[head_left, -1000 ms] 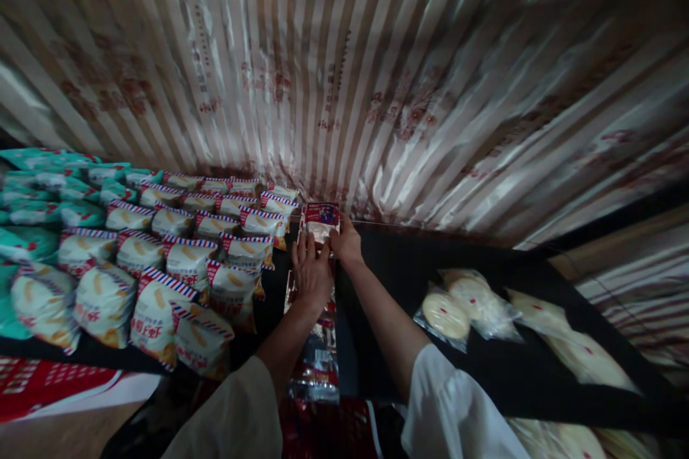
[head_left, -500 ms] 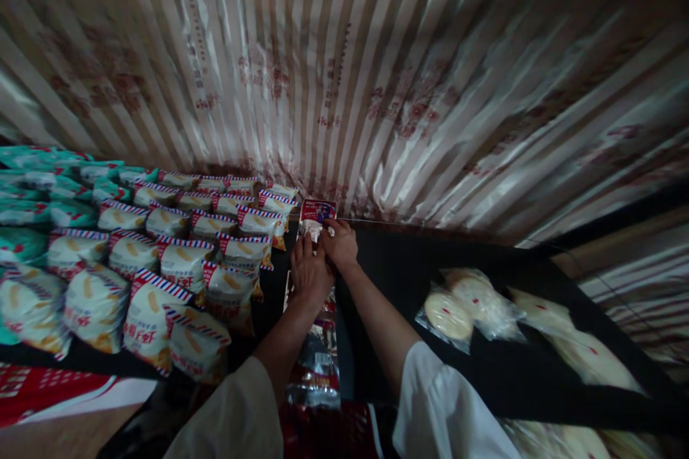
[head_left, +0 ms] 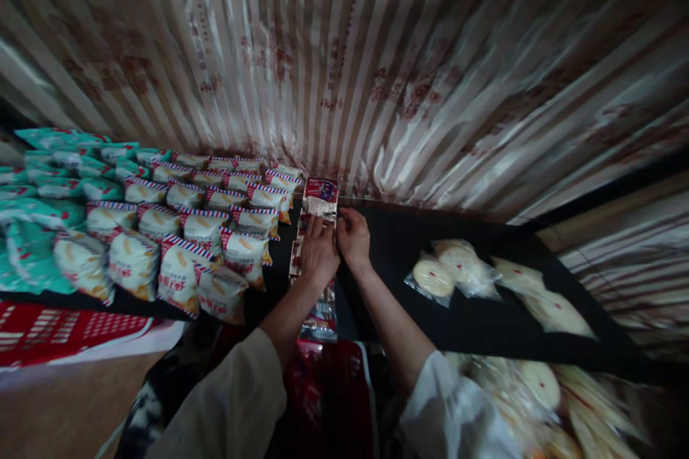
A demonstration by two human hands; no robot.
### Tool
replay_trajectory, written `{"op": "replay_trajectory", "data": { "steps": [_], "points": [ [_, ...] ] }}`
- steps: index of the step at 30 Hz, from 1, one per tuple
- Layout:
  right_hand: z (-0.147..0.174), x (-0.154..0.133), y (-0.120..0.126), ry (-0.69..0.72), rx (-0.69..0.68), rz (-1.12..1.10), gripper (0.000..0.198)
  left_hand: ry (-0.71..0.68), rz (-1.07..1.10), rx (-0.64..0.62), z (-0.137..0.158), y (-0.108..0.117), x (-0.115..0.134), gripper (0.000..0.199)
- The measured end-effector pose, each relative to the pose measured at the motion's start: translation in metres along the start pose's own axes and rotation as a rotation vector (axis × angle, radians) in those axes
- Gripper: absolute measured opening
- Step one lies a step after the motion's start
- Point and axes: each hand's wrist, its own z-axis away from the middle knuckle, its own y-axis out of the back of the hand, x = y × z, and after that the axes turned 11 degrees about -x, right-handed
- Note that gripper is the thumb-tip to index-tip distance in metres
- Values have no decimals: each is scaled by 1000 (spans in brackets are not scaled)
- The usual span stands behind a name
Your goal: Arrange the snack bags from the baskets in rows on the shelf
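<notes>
A column of flat, shiny packets runs away from me over the black tabletop, with a red and silver packet (head_left: 321, 190) at its far end. My left hand (head_left: 319, 251) lies on the column, fingers stretched forward onto the lower part of that far packet. Just right of it, my right hand (head_left: 354, 238) is at the packet's right edge. Its fingers are curled in toward the thumb, and whatever they hold, if anything, is hidden. Nearer to me, more dark silvery packets (head_left: 320, 319) show below my left wrist.
Left of the column stand rows of puffed white snack bags (head_left: 186, 265), with green bags (head_left: 37, 215) beyond. Clear-wrapped round pale items (head_left: 433, 277) and flat pale packs (head_left: 554, 312) lie to the right. Red baskets (head_left: 64, 333) sit below the near edge; a striped sheet (head_left: 323, 50) hangs behind.
My right hand has drawn back from the far packet's face to its right edge. My left hand stays on the packets. The view has shifted, showing more of the baskets below.
</notes>
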Motion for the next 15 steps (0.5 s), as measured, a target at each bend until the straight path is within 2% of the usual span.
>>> {"op": "replay_trajectory", "data": {
  "steps": [4,8,10,12,13,15],
  "points": [
    [67,-16,17,-47,87,-252,31,-52,144,12,42,12,15,37],
    [153,-25,29,-146,96,-437,31,-182,305,-1,115,24,21,35],
    [193,-21,29,-166,-1,-368,29,-227,376,-40,158,24,16,33],
    [226,-12,24,-198,-149,-234,32,-171,418,-148,197,18,7,32],
    [239,-6,20,-254,-250,-148,33,-94,432,-200,213,14,1,31],
    [258,6,9,-365,-504,59,31,175,409,-266,236,2,-13,30]
  ]
}}
